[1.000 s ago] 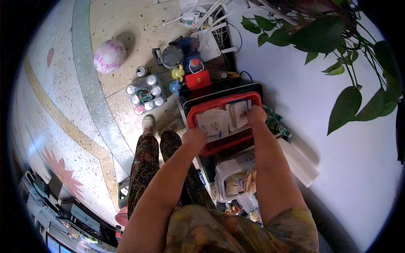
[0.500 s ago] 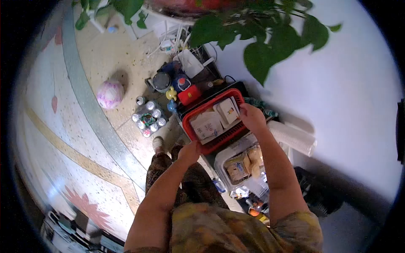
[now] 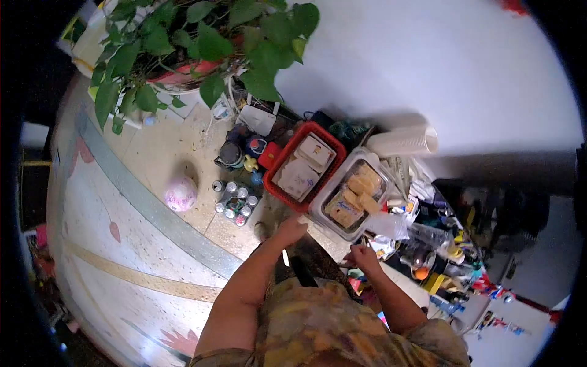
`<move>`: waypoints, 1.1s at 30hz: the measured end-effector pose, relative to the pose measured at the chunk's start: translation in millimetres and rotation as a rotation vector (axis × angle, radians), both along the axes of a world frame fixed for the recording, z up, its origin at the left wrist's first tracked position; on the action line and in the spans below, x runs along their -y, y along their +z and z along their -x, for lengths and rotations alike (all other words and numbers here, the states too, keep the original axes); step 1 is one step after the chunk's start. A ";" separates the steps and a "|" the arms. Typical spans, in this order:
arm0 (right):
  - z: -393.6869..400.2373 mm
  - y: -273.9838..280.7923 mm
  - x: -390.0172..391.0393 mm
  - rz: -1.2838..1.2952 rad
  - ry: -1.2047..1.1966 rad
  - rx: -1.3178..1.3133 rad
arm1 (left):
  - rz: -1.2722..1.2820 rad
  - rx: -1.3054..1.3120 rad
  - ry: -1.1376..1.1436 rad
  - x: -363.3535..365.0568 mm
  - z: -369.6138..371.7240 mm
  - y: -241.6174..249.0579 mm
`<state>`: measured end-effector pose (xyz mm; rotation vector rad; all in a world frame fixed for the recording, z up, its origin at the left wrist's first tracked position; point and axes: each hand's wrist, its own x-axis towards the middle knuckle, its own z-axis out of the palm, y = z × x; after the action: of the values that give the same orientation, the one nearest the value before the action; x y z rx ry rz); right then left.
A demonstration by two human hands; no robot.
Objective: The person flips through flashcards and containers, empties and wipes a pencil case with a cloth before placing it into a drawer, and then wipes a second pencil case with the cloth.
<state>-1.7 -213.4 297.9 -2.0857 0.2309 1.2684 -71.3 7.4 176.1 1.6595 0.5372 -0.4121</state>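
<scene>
My left hand (image 3: 291, 231) is just below the near corner of a red plastic basket (image 3: 273, 189), apart from it, fingers loosely extended with nothing visible in them. White paper packets (image 3: 298, 178) lie in the basket, along with a white box-like pack (image 3: 315, 150). Beside the basket stands a clear plastic container (image 3: 318, 215) with wrapped, bread-like food (image 3: 344, 210) inside. Below this container my right hand (image 3: 364, 257) hangs with curled fingers, touching nothing that I can see.
A leafy potted plant (image 3: 211, 43) overhangs the upper left. Silver-topped cans (image 3: 243, 192) and a pink-and-white ball (image 3: 181, 194) are on the floor. A stack of white cups (image 3: 403, 142) lies by the wall. Bottles and clutter (image 3: 440, 244) fill the right side.
Both hands have let go of the red basket and come back toward my body. The basket now rests beside the clear container. My view has shifted right, showing more clutter.
</scene>
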 end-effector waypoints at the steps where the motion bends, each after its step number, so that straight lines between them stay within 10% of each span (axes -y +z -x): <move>1: 7.9 -9.4 10.0 -0.043 -0.169 -0.031 | -0.005 -0.005 -0.025 4.1 -0.7 -1.7; 3: 4.8 -8.9 7.9 -0.135 -0.412 -0.122 | 0.410 -0.183 0.170 9.4 -8.4 0.2; 9: -1.1 -34.2 12.8 -0.223 -0.589 -0.077 | 0.556 -0.285 0.265 14.6 -25.5 52.8; 33: 8.1 -40.2 -24.8 -0.516 -0.980 0.159 | 0.634 -0.033 0.583 17.8 -49.3 65.9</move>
<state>-9.8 -188.6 257.6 -1.3093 0.6700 0.4804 -22.0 -10.4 242.0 0.8387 0.7867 -0.1481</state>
